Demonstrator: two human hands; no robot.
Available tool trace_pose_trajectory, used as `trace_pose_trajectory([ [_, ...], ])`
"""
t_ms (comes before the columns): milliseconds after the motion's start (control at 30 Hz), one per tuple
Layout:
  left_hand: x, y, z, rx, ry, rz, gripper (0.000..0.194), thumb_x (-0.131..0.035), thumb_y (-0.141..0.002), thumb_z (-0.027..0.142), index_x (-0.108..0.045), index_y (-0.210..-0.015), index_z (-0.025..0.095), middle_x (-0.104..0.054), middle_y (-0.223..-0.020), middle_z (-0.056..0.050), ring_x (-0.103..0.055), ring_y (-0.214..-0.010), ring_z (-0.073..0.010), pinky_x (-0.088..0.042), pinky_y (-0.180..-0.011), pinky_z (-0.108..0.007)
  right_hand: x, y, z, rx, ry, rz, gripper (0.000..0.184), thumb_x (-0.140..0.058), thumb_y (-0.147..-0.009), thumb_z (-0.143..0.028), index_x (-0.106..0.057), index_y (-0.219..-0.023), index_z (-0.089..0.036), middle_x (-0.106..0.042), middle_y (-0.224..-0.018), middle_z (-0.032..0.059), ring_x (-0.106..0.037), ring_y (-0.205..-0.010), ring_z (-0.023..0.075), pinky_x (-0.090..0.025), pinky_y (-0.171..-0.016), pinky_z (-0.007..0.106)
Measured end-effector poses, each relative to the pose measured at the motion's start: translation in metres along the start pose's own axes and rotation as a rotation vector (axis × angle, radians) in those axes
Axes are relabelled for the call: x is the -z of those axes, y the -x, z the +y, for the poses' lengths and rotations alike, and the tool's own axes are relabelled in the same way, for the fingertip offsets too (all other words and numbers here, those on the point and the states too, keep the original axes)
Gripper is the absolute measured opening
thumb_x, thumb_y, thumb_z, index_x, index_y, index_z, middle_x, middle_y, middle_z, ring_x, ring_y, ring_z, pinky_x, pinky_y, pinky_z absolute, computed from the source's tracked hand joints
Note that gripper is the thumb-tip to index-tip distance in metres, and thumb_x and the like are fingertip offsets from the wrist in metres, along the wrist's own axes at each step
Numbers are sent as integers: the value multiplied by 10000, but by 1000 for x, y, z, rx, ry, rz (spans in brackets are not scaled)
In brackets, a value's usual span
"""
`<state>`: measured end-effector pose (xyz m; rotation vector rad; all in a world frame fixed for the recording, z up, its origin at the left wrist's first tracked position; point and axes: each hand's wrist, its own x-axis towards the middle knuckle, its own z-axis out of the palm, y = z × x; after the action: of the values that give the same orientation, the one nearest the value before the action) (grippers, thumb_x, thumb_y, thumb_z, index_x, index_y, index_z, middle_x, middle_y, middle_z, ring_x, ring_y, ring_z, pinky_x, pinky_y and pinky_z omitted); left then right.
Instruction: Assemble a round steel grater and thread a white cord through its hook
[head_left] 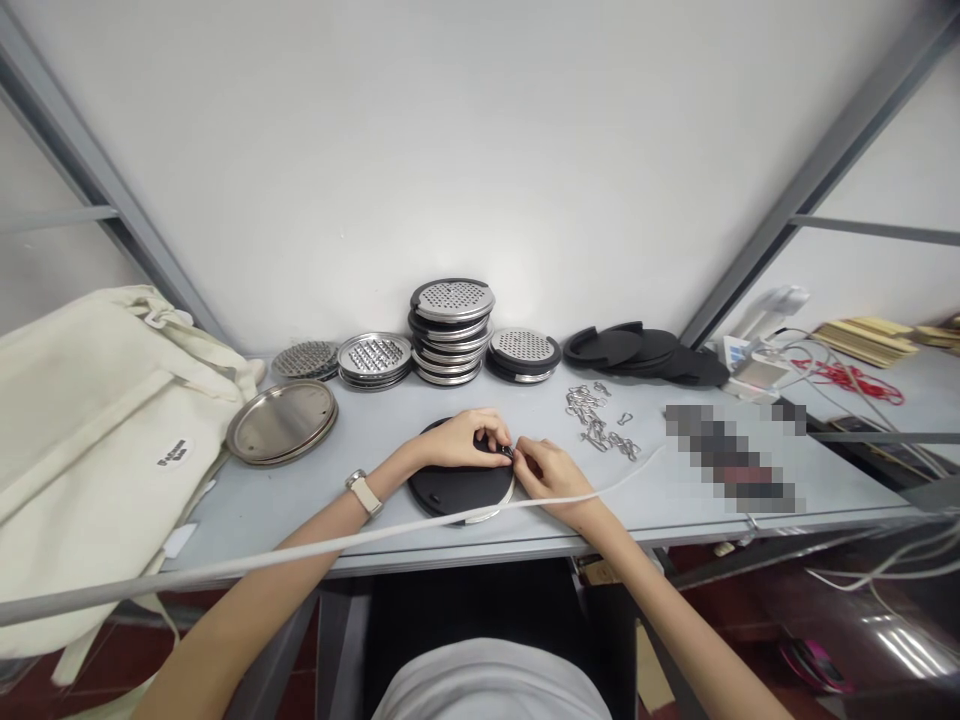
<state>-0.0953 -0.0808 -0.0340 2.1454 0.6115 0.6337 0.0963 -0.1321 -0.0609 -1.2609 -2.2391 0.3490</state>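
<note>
A round black disc (459, 490) with a silver rim showing under its front right edge lies on the table before me. My left hand (471, 440) reaches over it, fingers closed in a pinch at its right edge. There, my right hand (551, 472) meets it with thumb and forefinger pinched together. Between the fingertips is a small metal clip (508, 452), partly hidden by them. Right of the hands lie several loose wire clips (592, 415). Behind the disc stands a tall stack of round graters (452, 335) with black holders.
Along the wall are more graters (375, 358), another grater pile (523, 352) and black holders (619, 348). Plain metal discs (281, 422) lie at left beside a cream bag (97, 430). A white cable (315, 548) crosses in front of my arms. Metal posts (817, 160) frame the table.
</note>
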Motion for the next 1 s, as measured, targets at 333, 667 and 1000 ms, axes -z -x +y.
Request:
trace_pose_trajectory([
  [333,-1,1,-2,-9,22,12,168,-665,-724,248,-603,-830,133,-561,-913,-45,-555,-747,-100,-474,-717,-253,1,0,-2,-3,-23,-6,208,-370,-888,-223,-423,-688,-205,-465,-572,-22,-453,-558,137,-321,-558,243],
  [667,0,0,2,6,-4,-14,134,-647,-734,219,-604,-828,133,-565,-932,-51,-550,-767,-105,-470,-732,-244,0,1,0,-28,-78,33,213,-389,-875,-233,-424,-667,-205,-464,-556,-24,-431,-521,121,-316,-521,234],
  [1000,0,0,7,16,-85,28,240,-657,-704,198,-578,-927,157,-573,-833,-7,-551,-710,-101,-464,-675,-229,3,0,-2,34,-37,-13,210,-365,-896,-216,-447,-703,-204,-487,-599,-11,-476,-586,141,-338,-575,247],
])
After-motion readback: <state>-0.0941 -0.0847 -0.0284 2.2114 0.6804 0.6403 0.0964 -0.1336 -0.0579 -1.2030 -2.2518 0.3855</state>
